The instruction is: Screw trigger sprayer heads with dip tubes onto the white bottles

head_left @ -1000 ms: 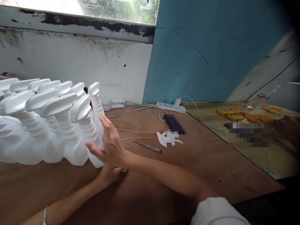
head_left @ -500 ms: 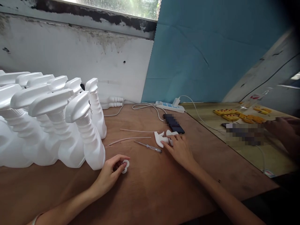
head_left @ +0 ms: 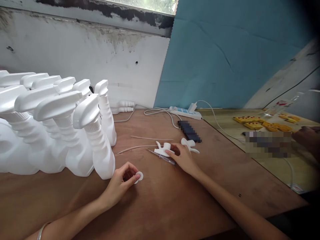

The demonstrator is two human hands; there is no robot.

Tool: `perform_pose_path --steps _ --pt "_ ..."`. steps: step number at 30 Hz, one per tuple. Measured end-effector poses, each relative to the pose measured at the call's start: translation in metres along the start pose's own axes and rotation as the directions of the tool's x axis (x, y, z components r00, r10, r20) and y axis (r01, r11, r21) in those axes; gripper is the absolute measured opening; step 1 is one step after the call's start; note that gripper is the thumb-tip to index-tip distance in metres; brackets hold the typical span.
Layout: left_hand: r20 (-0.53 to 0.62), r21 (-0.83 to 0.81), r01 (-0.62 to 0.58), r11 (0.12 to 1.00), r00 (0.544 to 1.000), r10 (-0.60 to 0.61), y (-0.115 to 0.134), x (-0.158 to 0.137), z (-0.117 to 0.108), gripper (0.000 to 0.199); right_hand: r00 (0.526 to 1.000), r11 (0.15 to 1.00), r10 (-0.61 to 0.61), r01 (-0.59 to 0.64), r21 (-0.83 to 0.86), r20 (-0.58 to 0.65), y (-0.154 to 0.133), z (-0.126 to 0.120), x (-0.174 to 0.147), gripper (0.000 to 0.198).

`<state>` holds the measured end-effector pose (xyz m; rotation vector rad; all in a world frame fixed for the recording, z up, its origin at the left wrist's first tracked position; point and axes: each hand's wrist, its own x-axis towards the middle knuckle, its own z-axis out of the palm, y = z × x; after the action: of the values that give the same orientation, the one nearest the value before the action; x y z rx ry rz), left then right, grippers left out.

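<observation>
Between the thumb and fingers of my left hand [head_left: 124, 180] are small white round discs [head_left: 140, 176], held just above the brown table. My right hand [head_left: 184, 158] has its thumb and fingers closed on a white spray trigger head [head_left: 163, 149]. A second spray trigger head [head_left: 190, 145] lies just beyond that hand, to the right. Under the held head rests a screwdriver [head_left: 165, 160] with a clear handle. Two thin tubes, one a straight tube [head_left: 150, 138] and one a curved tube [head_left: 132, 148], lie to the left of it.
White spray bottles [head_left: 96, 143] stand in rows at the left. Behind the heads lie a dark phone [head_left: 189, 131] and a power strip [head_left: 186, 112] with cables. On the adjoining table at right are yellow parts [head_left: 252, 125], a bottle [head_left: 277, 106] and another person's hand [head_left: 307, 136].
My right hand has taken hold of one trigger head and shifted it left, turning it over the screwdriver. The left hand still pinches the discs. The view has shifted slightly.
</observation>
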<state>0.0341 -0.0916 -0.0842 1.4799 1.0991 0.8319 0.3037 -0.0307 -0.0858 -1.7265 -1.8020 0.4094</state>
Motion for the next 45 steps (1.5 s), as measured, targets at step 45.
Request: perform_pose_path --steps 45 --pt "0.100 0.643 -0.478 0.598 0.827 0.553 0.005 -0.007 0.001 0.010 0.538 0.540 -0.841 0.841 -0.030 -0.051 -0.066 0.043 -0.050 0.023"
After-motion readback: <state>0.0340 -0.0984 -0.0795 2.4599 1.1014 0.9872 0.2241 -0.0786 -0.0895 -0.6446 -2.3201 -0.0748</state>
